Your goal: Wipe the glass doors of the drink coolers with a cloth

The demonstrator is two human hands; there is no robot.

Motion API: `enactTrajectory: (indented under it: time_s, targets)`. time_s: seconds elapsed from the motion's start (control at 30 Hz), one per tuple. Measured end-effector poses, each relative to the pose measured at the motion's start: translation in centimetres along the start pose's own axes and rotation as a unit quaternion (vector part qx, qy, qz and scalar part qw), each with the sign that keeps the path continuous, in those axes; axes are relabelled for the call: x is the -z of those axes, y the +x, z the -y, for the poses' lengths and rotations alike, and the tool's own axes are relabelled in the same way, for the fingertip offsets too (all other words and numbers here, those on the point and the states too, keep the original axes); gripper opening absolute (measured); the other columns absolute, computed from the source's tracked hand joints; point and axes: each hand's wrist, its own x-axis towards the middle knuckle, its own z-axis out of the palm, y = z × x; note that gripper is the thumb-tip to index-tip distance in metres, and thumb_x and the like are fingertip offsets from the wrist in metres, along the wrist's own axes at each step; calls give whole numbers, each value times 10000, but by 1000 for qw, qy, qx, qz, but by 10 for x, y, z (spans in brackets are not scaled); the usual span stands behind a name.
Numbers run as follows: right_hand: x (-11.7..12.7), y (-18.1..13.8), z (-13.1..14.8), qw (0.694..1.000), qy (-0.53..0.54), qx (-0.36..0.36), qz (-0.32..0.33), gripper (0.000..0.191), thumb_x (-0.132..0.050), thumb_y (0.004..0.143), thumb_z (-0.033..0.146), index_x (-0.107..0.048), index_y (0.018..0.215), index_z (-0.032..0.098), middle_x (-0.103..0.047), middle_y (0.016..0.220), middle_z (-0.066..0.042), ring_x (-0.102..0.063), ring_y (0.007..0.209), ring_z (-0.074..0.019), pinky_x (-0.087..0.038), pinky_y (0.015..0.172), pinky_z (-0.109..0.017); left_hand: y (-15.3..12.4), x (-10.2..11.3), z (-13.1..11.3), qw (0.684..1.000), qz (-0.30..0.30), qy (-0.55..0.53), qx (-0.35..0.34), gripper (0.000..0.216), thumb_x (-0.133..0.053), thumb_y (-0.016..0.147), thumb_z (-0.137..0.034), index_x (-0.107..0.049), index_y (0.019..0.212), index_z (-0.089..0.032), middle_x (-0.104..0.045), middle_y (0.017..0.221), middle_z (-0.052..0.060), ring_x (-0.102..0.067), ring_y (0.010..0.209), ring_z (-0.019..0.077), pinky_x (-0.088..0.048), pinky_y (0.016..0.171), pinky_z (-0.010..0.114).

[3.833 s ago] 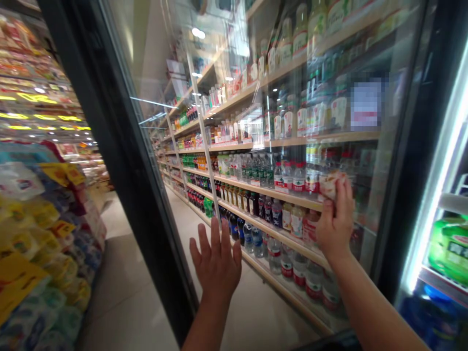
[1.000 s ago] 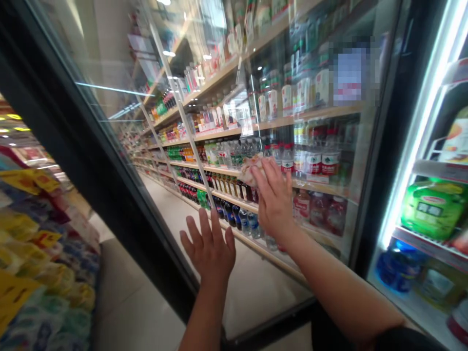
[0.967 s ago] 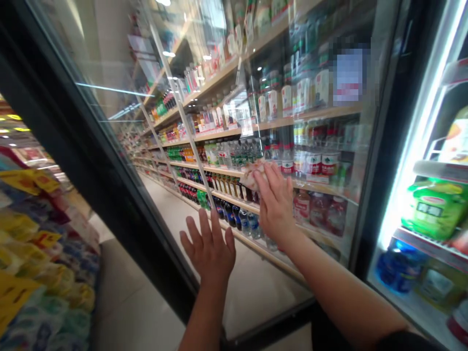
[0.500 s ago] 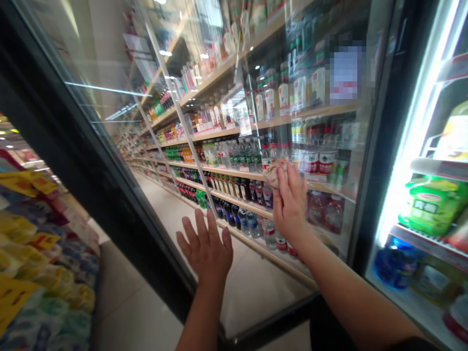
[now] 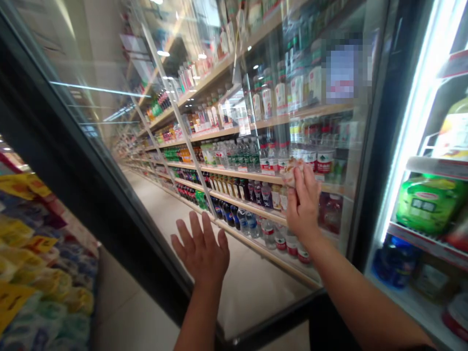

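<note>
An open glass cooler door (image 5: 226, 292) stands in front of me, its pane showing aisle shelves of bottles. My left hand (image 5: 202, 252) lies flat on the glass low down, fingers spread. My right hand (image 5: 302, 204) presses a crumpled pale cloth (image 5: 290, 169) against the glass, right of centre, near the door's hinge side. The cloth shows just above the fingertips.
The lit cooler interior is on the right, with a green bottle (image 5: 427, 204) on a wire shelf and blue items (image 5: 395, 261) below. Stacked yellow and pale packaged goods (image 5: 40, 273) fill the left. The door's black frame (image 5: 73, 165) runs diagonally across the left.
My right hand has slid the cloth across the glass from the middle toward the right. My left hand has stayed flat on the pane, a little lower in view.
</note>
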Motion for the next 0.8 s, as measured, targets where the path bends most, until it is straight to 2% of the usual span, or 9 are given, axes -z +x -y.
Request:
enactTrajectory:
  time_s: [0.17,0.37,0.6,0.8]
  targets:
    - [6,18,-6,1000,3,-11,-13,544,-341,1004,218,-319,1542,300,-378,1589,-96,-306,1496,-235,-205,1205,-585,0,0,-1,1000,-3,-1,6,743,-550,933,-297,-187,1576,-210,-309,1593,172,-132,1528,329,-167,1209,596]
    - [8,-2,-25,999,-10,-49,-20,561,-354,1009,240,-272,1561,303,-345,1604,-107,-307,1496,-245,-222,1202,-582,-2,1,-1,999,7,-27,21,716,-539,941,-312,-210,1571,-233,-318,1592,166,-137,1527,332,-160,1203,612]
    - [15,16,-45,998,-19,-56,-37,562,-370,996,260,-303,1554,263,-333,1608,-114,-306,1497,-242,-275,1197,-551,0,2,-3,1000,0,-10,9,743,-553,929,-288,-193,1574,-213,-307,1594,171,-127,1530,322,-158,1210,600]
    - [19,-5,-63,995,-11,-88,-44,573,-372,995,282,-288,1561,255,-311,1619,-104,-296,1499,-263,-259,1207,-566,-2,1,-1,999,6,-27,22,712,-539,937,-313,-221,1569,-228,-312,1594,160,-146,1526,334,-169,1201,613]
